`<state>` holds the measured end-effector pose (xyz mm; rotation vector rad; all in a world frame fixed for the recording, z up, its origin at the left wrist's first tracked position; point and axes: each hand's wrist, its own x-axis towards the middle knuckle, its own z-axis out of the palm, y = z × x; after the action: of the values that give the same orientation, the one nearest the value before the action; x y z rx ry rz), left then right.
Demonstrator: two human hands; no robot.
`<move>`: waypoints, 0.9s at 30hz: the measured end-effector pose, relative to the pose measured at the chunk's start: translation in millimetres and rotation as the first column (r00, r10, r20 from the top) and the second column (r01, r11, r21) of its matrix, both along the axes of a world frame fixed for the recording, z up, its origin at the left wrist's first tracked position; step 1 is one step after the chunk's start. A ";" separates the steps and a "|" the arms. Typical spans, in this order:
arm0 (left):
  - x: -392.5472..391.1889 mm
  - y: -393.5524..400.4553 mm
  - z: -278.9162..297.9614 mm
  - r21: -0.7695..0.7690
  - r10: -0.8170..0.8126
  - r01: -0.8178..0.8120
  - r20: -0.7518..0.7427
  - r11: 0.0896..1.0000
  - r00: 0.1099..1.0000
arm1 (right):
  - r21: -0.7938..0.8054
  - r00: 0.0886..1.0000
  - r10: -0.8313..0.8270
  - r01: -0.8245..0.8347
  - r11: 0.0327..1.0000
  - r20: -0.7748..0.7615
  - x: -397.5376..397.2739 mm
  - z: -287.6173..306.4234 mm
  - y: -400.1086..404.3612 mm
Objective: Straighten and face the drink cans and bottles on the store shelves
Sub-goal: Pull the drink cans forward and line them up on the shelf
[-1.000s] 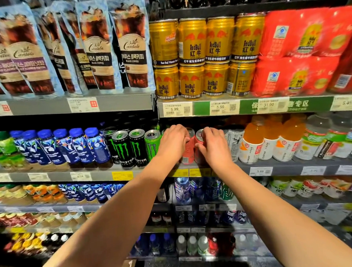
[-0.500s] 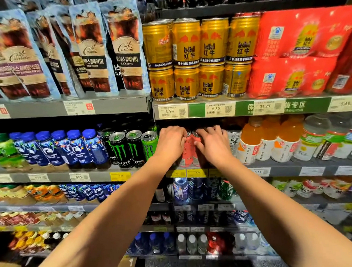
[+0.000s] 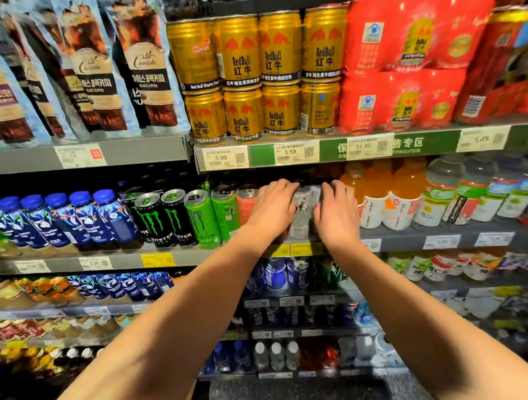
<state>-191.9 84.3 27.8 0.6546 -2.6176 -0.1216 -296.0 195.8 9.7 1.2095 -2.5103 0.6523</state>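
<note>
On the middle shelf (image 3: 391,233) stands a row of tall cans. My left hand (image 3: 272,210) curls round the top and left side of a silver can (image 3: 302,211). My right hand (image 3: 334,212) curls over a second silver can (image 3: 317,196), which shows only as a thin strip. Just left of my left hand stands a pink can (image 3: 247,205), then green Monster cans (image 3: 202,217) and black Monster cans (image 3: 152,220), logos facing out. Orange drink bottles (image 3: 395,198) stand right of my right hand.
Blue-capped bottles (image 3: 81,220) fill the shelf's left end, clear bottles (image 3: 478,193) the right. Gold Red Bull cans (image 3: 258,76), red multipacks (image 3: 402,61) and coffee pouches (image 3: 94,71) sit on the shelf above. Price-tag rails edge every shelf. Lower shelves hold more bottles and cans.
Both hands have shifted right along the shelf, from the pink cans to the silver cans. A pink can now stands uncovered left of my left hand.
</note>
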 end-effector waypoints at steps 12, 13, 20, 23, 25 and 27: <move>-9.3 4.7 2.2 0.061 0.048 -0.046 -0.032 0.997 0.998 | 0.032 0.996 0.083 -0.083 0.996 -0.015 -17.3 8.3 9.1; -8.9 3.2 5.2 0.081 0.036 -0.037 0.006 0.996 0.999 | 0.064 0.994 0.099 -0.096 0.993 -0.036 -20.3 11.9 8.4; -8.3 -2.9 20.3 0.132 -0.014 0.000 0.104 0.991 0.994 | 0.209 0.976 0.206 -0.216 0.954 0.069 -41.0 37.8 -0.1; -7.9 -3.8 20.2 0.155 -0.022 0.005 0.103 0.988 0.994 | 0.255 0.967 0.229 -0.251 0.934 0.114 -47.9 42.6 -3.8; -9.8 -4.6 19.4 0.157 -0.001 -0.017 0.115 0.987 0.993 | 0.261 0.964 0.226 -0.255 0.931 0.138 -50.1 42.6 -4.7; -13.9 -5.9 18.7 0.155 0.026 -0.048 0.141 0.987 0.990 | 0.249 0.963 0.223 -0.255 0.934 0.149 -50.1 40.2 -3.6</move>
<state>-205.7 78.4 46.6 0.7922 -2.7473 -0.2838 -346.1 192.2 49.9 1.6377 -2.6373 0.4607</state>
